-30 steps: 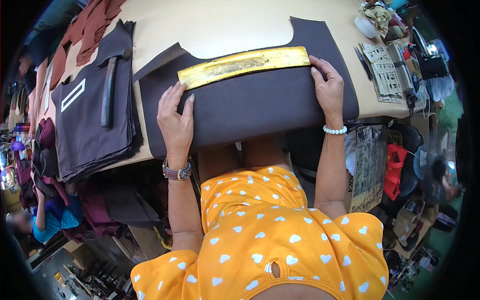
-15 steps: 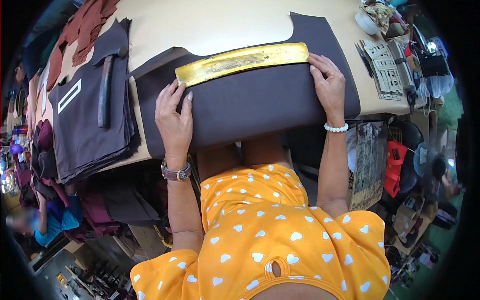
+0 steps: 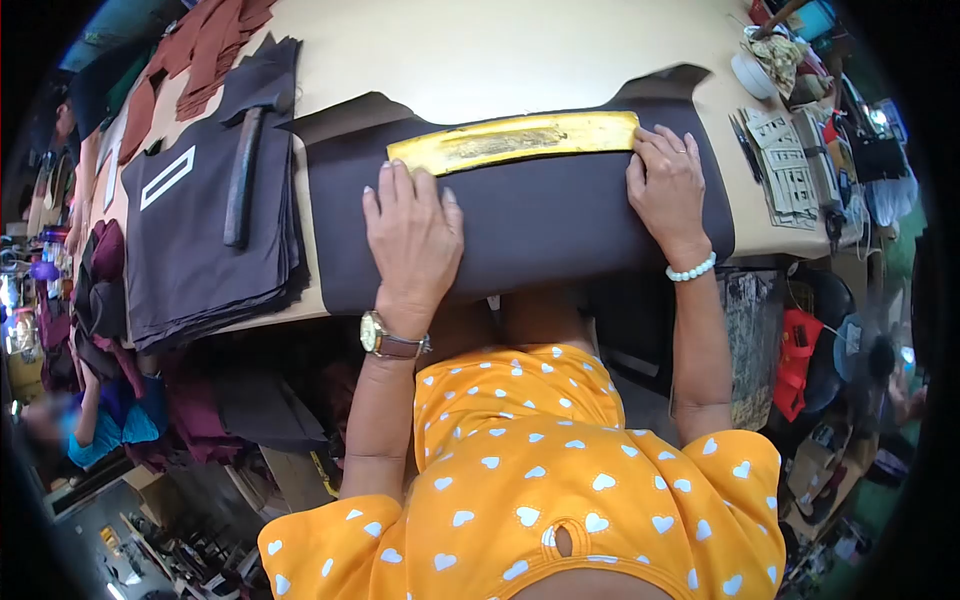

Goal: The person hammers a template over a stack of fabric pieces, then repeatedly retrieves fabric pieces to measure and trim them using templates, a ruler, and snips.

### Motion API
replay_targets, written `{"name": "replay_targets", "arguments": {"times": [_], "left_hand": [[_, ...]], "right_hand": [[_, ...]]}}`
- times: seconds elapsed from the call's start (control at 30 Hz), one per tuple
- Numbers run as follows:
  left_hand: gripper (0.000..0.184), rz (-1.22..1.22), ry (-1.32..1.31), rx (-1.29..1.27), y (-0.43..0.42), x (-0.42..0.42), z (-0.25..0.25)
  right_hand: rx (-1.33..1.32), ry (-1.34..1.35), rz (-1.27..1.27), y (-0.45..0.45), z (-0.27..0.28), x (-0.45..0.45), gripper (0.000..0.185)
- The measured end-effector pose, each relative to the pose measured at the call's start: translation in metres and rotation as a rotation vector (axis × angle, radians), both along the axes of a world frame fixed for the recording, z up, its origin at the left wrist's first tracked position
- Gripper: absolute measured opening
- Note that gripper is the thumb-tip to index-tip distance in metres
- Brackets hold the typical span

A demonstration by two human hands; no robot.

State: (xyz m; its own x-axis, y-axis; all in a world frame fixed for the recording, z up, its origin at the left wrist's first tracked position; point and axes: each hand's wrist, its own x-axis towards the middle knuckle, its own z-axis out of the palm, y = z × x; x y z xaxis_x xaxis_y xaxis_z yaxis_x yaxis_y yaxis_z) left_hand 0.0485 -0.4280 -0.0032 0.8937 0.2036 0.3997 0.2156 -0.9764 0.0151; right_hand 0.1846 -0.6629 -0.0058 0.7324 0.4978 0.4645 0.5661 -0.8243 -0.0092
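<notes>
A curved yellow strip (image 3: 515, 140), worn dark along its middle, lies on dark brown material (image 3: 500, 220) spread over the table's front edge. My left hand (image 3: 415, 225) rests palm down, fingers stretched, fingertips at the strip's left end. At the opposite end, my right hand (image 3: 668, 190) has its bent fingers and thumb closed on the tip. The material's back corners curl up on both sides of the strip. A hammer (image 3: 242, 175) lies to the left on a stack of dark cut pieces (image 3: 190, 250).
A white rectangular frame (image 3: 167, 178) sits on the stack. Reddish-brown pieces (image 3: 205, 60) lie behind it on the pale table (image 3: 420, 50). At the right are pale slotted templates (image 3: 780, 160) and a white bowl (image 3: 752, 75). Another person (image 3: 110, 425) is at the far left.
The strip has come to lie closer along the material's back edge. My left hand has turned flatter, its fingers now over the strip's end. The back right corner has folded lower.
</notes>
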Motion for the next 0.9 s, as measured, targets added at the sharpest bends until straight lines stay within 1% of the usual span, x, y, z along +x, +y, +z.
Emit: {"name": "replay_targets", "arguments": {"times": [0.03, 0.13, 0.17, 0.2, 0.23, 0.3, 0.33, 0.4, 0.43, 0.5, 0.53, 0.6, 0.7, 0.73, 0.83, 0.87, 0.9], "left_hand": [[0.035, 0.001, 0.014, -0.015, -0.003, 0.002, 0.001], [0.035, 0.017, 0.058, 0.056, -0.006, 0.004, 0.001], [0.035, 0.037, 0.105, 0.061, -0.007, 0.005, 0.005], [0.034, 0.0, 0.055, 0.105, -0.007, 0.007, 0.005], [0.032, -0.035, 0.002, 0.148, -0.006, 0.01, 0.004], [0.029, -0.15, -0.026, -0.096, 0.001, 0.013, -0.006], [0.027, -0.149, 0.01, -0.153, 0.002, 0.014, -0.001], [0.029, -0.149, 0.052, -0.138, -0.002, 0.017, 0.01], [0.03, -0.14, 0.077, -0.134, -0.004, 0.016, 0.012], [0.033, -0.151, 0.056, -0.049, -0.006, 0.017, 0.011], [0.033, -0.147, 0.069, -0.029, -0.006, 0.018, 0.011], [0.034, -0.14, 0.092, -0.007, -0.006, 0.017, 0.012], [0.034, -0.139, 0.094, -0.006, -0.007, 0.018, 0.011], [0.034, -0.14, 0.086, 0.003, -0.007, 0.017, 0.011], [0.035, -0.123, 0.119, -0.041, -0.01, 0.018, 0.014], [0.035, -0.115, 0.141, -0.068, -0.01, 0.018, 0.015], [0.035, -0.119, 0.136, -0.059, -0.01, 0.018, 0.015]], "right_hand": [[0.005, 0.031, 0.014, -0.001, 0.002, 0.001, 0.023], [-0.006, 0.007, 0.083, 0.004, 0.011, -0.007, 0.028], [-0.075, -0.035, 0.06, 0.005, 0.007, -0.009, 0.034], [-0.095, 0.015, 0.028, 0.007, 0.006, -0.01, 0.033], [-0.068, -0.001, 0.029, 0.006, 0.004, -0.008, 0.034], [0.076, 0.08, 0.072, 0.0, 0.009, -0.004, 0.029], [0.187, 0.122, 0.073, -0.009, 0.009, 0.002, 0.026], [0.413, 0.201, 0.098, -0.029, 0.012, 0.023, 0.02], [0.391, 0.067, 0.03, -0.044, 0.015, 0.032, 0.017], [0.385, -0.059, -0.176, -0.086, 0.01, 0.058, 0.017], [0.411, -0.08, -0.305, -0.101, 0.015, 0.065, 0.015], [0.354, -0.073, -0.511, -0.13, 0.015, 0.08, 0.015], [0.312, -0.082, -0.653, -0.152, 0.015, 0.096, 0.016], [0.308, -0.054, -0.656, -0.153, 0.017, 0.1, 0.018], [0.153, -0.053, -0.551, -0.147, 0.018, 0.106, 0.02], [0.07, -0.08, -0.534, -0.149, 0.013, 0.112, 0.021], [0.053, -0.063, -0.539, -0.15, 0.011, 0.115, 0.02]]}}
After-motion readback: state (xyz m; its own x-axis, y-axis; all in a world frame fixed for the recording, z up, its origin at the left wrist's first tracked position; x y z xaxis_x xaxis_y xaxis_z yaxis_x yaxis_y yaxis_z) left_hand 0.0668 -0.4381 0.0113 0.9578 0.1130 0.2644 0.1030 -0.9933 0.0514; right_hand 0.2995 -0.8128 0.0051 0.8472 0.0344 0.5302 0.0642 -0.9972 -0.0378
